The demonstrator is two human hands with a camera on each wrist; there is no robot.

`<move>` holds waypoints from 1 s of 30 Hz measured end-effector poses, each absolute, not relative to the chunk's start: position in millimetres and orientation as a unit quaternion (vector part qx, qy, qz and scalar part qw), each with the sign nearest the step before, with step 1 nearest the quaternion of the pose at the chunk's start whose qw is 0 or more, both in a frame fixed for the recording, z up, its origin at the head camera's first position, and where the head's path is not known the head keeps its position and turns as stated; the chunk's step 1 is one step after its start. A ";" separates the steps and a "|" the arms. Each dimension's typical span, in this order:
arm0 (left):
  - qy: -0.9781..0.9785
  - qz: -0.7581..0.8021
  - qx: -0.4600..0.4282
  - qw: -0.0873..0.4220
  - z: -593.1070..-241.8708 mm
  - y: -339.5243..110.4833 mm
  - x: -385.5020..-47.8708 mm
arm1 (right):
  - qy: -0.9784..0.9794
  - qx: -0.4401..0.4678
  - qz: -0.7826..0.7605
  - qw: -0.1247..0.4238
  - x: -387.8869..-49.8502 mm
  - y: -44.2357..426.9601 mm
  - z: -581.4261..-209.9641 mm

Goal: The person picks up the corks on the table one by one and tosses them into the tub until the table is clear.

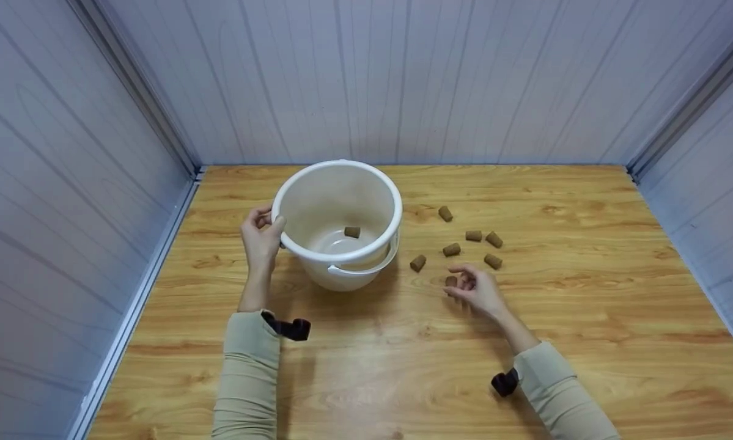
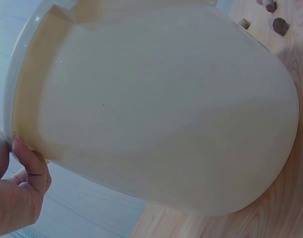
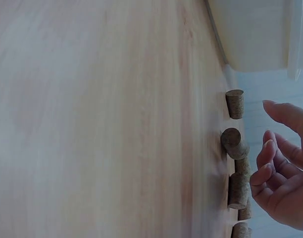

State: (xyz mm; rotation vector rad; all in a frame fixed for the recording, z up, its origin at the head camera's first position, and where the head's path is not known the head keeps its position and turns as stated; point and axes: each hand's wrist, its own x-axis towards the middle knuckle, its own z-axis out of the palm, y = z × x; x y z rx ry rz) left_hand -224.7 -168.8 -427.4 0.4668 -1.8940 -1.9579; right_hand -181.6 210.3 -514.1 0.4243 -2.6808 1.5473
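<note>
A white bucket (image 1: 348,269) is on the wooden table, its wire-like handle hanging down at the front right. My left hand (image 1: 261,239) pinches the left side of its rim, the thumb over the edge; the left wrist view shows this hand (image 2: 25,191) at the rim too. One brown cork (image 1: 352,232) lies inside on the bottom. To the right, my right hand (image 1: 479,293) reaches over a cork (image 1: 450,282), thumb and fingers parted around it. In the right wrist view a gap shows between this hand (image 3: 285,168) and the nearest cork (image 3: 234,144).
Several other corks lie loose right of the bucket, including one cork (image 1: 418,263) close to its base and another cork (image 1: 445,213) farther back. Pale panelled walls (image 1: 464,79) enclose the table (image 1: 366,379) at the back and on both sides.
</note>
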 end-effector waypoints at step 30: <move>-0.669 -0.700 0.171 0.183 -427.2 -169.8 -224.8 | -0.846 0.111 0.521 0.017 -186.8 223.0 -547.1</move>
